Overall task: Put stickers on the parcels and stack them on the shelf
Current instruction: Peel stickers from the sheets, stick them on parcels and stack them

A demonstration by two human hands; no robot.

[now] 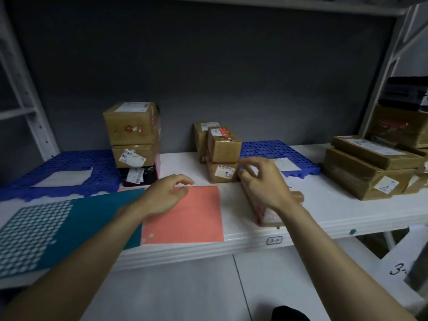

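Parcel (266, 212) lies on the shelf (324, 205) directly under my right hand (261, 181), whose fingers are loosely spread and grip nothing. Left of it, my left hand (166, 195) hovers relaxed over the pink sticker sheet (196, 218). Just beyond my right fingertips stand 3 stacked parcels (220, 151).

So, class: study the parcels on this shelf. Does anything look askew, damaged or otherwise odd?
Yes. In the left stack, the middle box's label sits crooked with a lifted-looking corner, and the top box shows torn sticker remnants on its front. The parcel under the right hand lies at an angle to the shelf edge.
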